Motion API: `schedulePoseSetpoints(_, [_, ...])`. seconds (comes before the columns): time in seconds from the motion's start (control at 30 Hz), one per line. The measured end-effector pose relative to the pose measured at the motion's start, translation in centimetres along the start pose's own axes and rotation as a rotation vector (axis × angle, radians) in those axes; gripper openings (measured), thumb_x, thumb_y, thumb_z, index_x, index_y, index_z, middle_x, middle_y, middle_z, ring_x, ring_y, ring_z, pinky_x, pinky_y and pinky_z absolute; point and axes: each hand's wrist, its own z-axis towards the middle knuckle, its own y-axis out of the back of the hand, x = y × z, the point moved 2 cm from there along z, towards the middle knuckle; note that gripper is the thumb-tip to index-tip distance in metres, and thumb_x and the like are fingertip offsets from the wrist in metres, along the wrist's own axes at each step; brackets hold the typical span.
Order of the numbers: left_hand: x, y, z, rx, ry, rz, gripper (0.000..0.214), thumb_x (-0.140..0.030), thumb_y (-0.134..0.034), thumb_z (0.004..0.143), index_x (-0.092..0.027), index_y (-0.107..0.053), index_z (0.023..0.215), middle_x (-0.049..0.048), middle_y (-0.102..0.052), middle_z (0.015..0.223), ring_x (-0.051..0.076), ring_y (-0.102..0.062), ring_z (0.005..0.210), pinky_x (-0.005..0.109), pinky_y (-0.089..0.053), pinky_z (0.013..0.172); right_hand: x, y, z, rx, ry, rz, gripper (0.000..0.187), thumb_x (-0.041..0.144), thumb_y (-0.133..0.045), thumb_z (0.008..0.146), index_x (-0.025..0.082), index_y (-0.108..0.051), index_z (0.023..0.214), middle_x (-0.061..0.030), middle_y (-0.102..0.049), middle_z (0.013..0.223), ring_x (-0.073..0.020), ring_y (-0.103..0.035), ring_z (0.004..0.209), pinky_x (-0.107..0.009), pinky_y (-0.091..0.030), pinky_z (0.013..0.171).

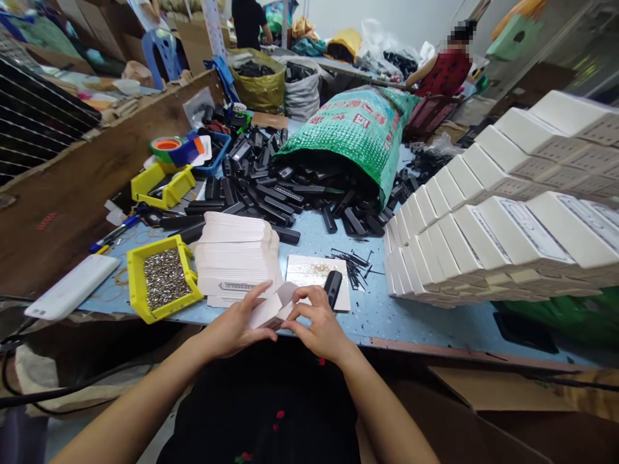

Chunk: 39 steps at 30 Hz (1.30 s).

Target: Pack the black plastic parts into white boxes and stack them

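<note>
A small white cardboard box (265, 312) with a raised end flap is held between both hands, close to the table's front edge. My left hand (236, 325) grips its left side, thumb below and fingers above. At the open end on the right, my right hand (316, 322) pinches the flap. Behind the box lies a pile of flat white cartons (236, 248). Just right of my right hand, a black plastic device (332, 288) rests on a white card (302, 267) strewn with tiny bits. Thin black strips (355, 267) lie beside that card.
Stacked white boxes (464, 241) rise on the right. A yellow bin (162, 277) of small metal parts stands left, near a white power bank-like block (72, 287). Black devices spill from a green woven sack (348, 132) at the back. A person in red (442, 71) sits beyond.
</note>
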Motion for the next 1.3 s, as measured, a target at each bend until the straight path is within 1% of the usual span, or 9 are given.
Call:
schedulePoseSetpoints(0.1, [-1.7, -0.1, 0.4, 0.039, -0.163, 0.114, 0.030, -0.032, -0.055, 0.086, -0.027, -0.054, 0.116, 0.0089, -0.062, 0.117, 0.024, -0.060, 0.105, 0.036, -0.046, 0.092, -1.2, -1.0, 0.2, -0.233, -0.226, 0.439, 0.024, 0.047, -0.056, 0.088, 0.024, -0.065, 0.089, -0.0038, -0.054, 0.092, -0.0166, -0.055, 0.080, -0.033, -0.049, 0.075])
schedulePoseSetpoints(0.2, [-2.4, -1.4, 1.2, 0.038, -0.200, 0.106, 0.038, -0.032, -0.059, 0.083, -0.025, -0.050, 0.119, 0.0102, -0.054, 0.125, 0.025, -0.056, 0.111, 0.038, -0.045, 0.095, -2.2, -2.5, 0.5, -0.219, -0.387, 0.697, 0.036, 0.051, -0.052, 0.089, 0.024, -0.062, 0.110, -0.0031, -0.060, 0.088, -0.0153, -0.058, 0.074, -0.029, -0.052, 0.068])
schedulePoseSetpoints(0.33, [-2.2, -2.7, 2.4, -0.132, -0.044, 0.030, 0.097, -0.032, -0.074, 0.066, -0.021, -0.016, 0.143, 0.0161, -0.048, 0.128, 0.029, -0.058, 0.109, 0.043, -0.046, 0.092, -1.6, -2.3, 0.8, -0.131, -0.220, 0.572, 0.045, 0.058, -0.056, 0.084, 0.024, -0.068, 0.112, -0.0077, -0.062, 0.119, -0.0238, -0.057, 0.113, -0.039, -0.045, 0.099])
schedulePoseSetpoints(0.47, [-2.5, -3.1, 3.1, -0.125, 0.064, -0.031, 0.107, -0.023, -0.067, 0.069, -0.022, 0.004, 0.148, 0.0089, -0.060, 0.109, 0.023, -0.064, 0.090, 0.038, -0.049, 0.082, -0.9, -2.0, 0.8, -0.080, -0.270, 0.614, 0.032, 0.044, -0.059, 0.087, 0.026, -0.070, 0.111, -0.0059, -0.068, 0.115, -0.0234, -0.062, 0.109, -0.039, -0.048, 0.096])
schedulePoseSetpoints(0.77, [-2.3, -3.4, 3.3, 0.007, 0.095, -0.004, 0.107, -0.020, -0.064, 0.066, -0.017, 0.001, 0.151, 0.0074, -0.067, 0.099, 0.022, -0.065, 0.080, 0.037, -0.049, 0.079, -0.6, -2.4, -0.4, -0.186, -0.283, 0.297, 0.028, 0.033, -0.051, 0.093, 0.024, -0.069, 0.112, -0.0036, -0.072, 0.103, -0.0196, -0.069, 0.091, -0.031, -0.056, 0.083])
schedulePoseSetpoints(0.93, [-1.9, -3.8, 3.5, -0.032, 0.007, -0.143, 0.102, -0.026, -0.070, 0.066, -0.021, -0.012, 0.150, 0.0119, -0.056, 0.127, 0.028, -0.056, 0.114, 0.042, -0.040, 0.101, 0.1, -1.3, -0.8, -0.149, -0.007, 0.078, 0.039, 0.031, -0.046, 0.094, 0.023, -0.055, 0.131, -0.0074, -0.058, 0.131, -0.0222, -0.053, 0.123, -0.040, -0.043, 0.106])
schedulePoseSetpoints(1.17, [2.1, -1.1, 1.0, -0.239, 0.389, -1.065, 0.075, -0.025, -0.063, 0.078, -0.031, -0.025, 0.142, 0.0091, -0.067, 0.110, 0.029, -0.065, 0.104, 0.047, -0.054, 0.083, -6.6, 5.0, -3.4, 0.403, -0.045, -0.579, 0.055, -0.002, -0.049, 0.079, 0.029, -0.059, 0.124, -0.0072, -0.033, 0.151, -0.0296, -0.021, 0.143, -0.061, -0.018, 0.113])
schedulePoseSetpoints(1.23, [2.5, -0.3, 0.7, -0.433, 0.368, -1.254, 0.053, -0.021, -0.058, 0.083, -0.027, -0.042, 0.133, 0.0101, -0.066, 0.114, 0.026, -0.065, 0.104, 0.040, -0.058, 0.077, -6.9, 5.9, -3.6, 0.346, 0.001, -0.493, 0.042, 0.003, -0.054, 0.081, 0.025, -0.061, 0.116, -0.0088, -0.048, 0.140, -0.0265, -0.037, 0.135, -0.055, -0.028, 0.111])
schedulePoseSetpoints(1.3, [2.4, -0.3, 0.8, -0.656, 0.339, -1.333, 0.034, -0.021, -0.052, 0.089, -0.023, -0.054, 0.123, 0.0098, -0.067, 0.110, 0.022, -0.067, 0.096, 0.036, -0.060, 0.073, -5.6, 6.1, -3.3, 0.046, -0.015, -0.252, 0.029, 0.022, -0.065, 0.083, 0.023, -0.058, 0.111, -0.0094, -0.062, 0.119, -0.0228, -0.057, 0.115, -0.044, -0.045, 0.099])
